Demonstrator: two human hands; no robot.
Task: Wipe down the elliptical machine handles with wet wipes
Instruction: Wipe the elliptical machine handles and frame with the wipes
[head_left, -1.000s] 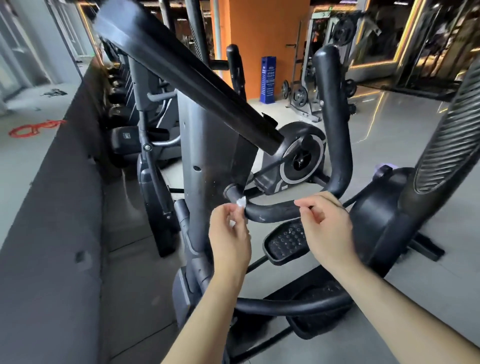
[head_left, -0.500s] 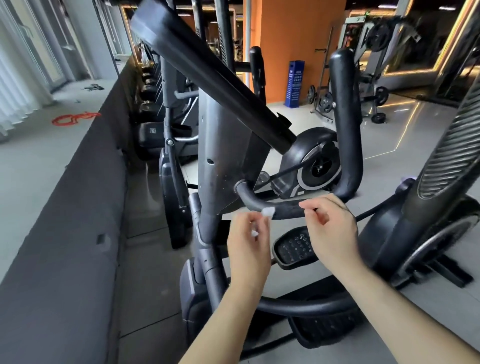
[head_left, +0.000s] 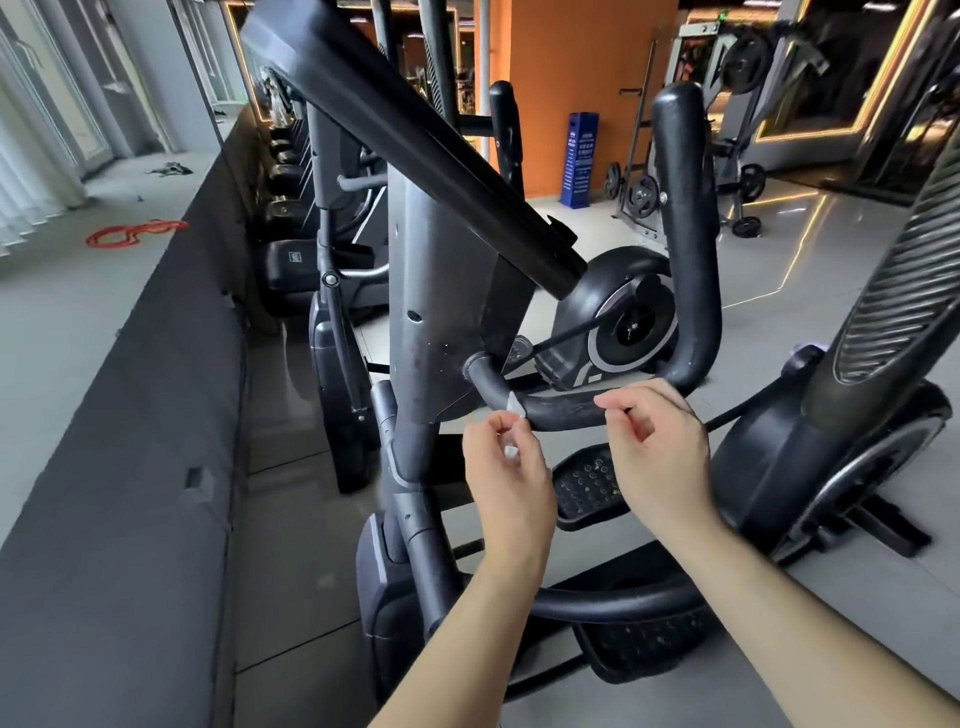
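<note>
Two hands work at one elliptical machine. The left hand (head_left: 506, 470) has its fingers curled narrow around one white wet wipe (head_left: 514, 404). One corner of the wipe pokes out above the fingertips and lies against the handle, and a second scrap of it shows lower down inside the curl. The right hand (head_left: 657, 447) is curled in too, thumb tip against forefinger. Nothing shows in that pinch, and I cannot tell whether the fingertips touch the foam.

Both sets of fingertips sit at the lower bend of one black padded handle (head_left: 566, 410). To the left of the left fingers it runs into the grey centre column (head_left: 441, 291). Past the right fingers it curves upward into an upright grip.

Two studded foot pedals show. One pedal (head_left: 587, 488) lies just below, between the two hands, and the other, lower pedal (head_left: 641, 644) lies under the wrists. One long black bar (head_left: 415, 140) slants across above the fingers.

Beyond the fingertips stands one flywheel housing (head_left: 628, 322) of a neighbouring machine. Farther off is one blue upright box (head_left: 579, 161) with white print; its inside does not show. To the right of it is a weight rack (head_left: 641, 192) hung with plates. Far to the left of the fingers, one red cord (head_left: 135, 234) lies coiled on the floor.
</note>
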